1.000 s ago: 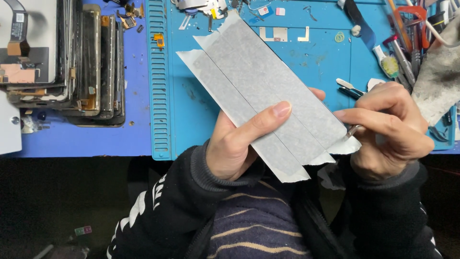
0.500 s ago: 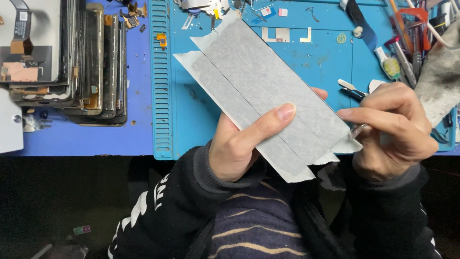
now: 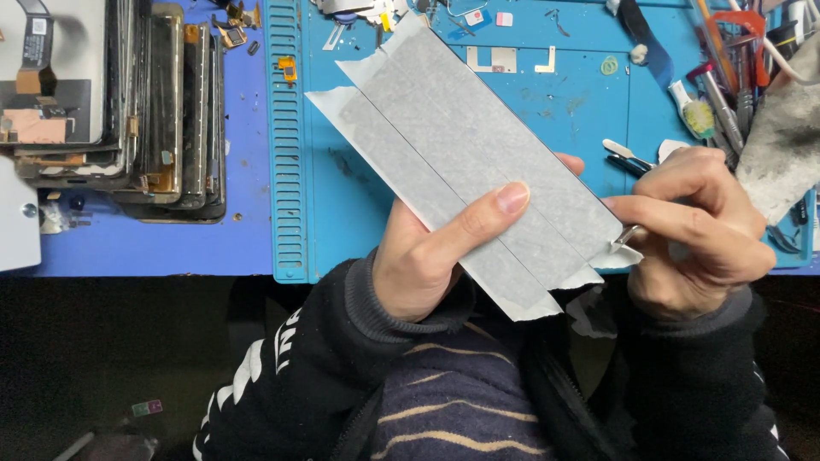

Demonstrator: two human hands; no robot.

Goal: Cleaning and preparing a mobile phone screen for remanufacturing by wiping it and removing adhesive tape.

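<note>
Both hands meet over the blue work mat (image 3: pixel 564 111): my left hand (image 3: pixel 436 256) is closed around a long flat panel wrapped in grey tape strips (image 3: pixel 465 166), thumb laid across its face and fingers hidden behind it. I hold the panel tilted, its far end pointing up and away to the left over the mat and its near end low, just above my lap. My right hand (image 3: pixel 696 226) is curled shut on a thin metal tool (image 3: pixel 628 235), only the tip of which shows between thumb and forefinger; that tip touches the panel's lower right corner, where a white tape edge curls loose. Two overlapping grey strips run the panel's length, with white margins showing at both ends. Left of the mat, a stack of phone screens and frames (image 3: pixel 162 111) stands on the darker blue bench surface (image 3: pixel 248 239). Tweezers (image 3: pixel 628 158) lie on the mat just beyond my right knuckles, with screwdrivers and other hand tools (image 3: pixel 726 85) near the top right corner and a soiled grey cloth (image 3: pixel 781 141) at the right edge.
</note>
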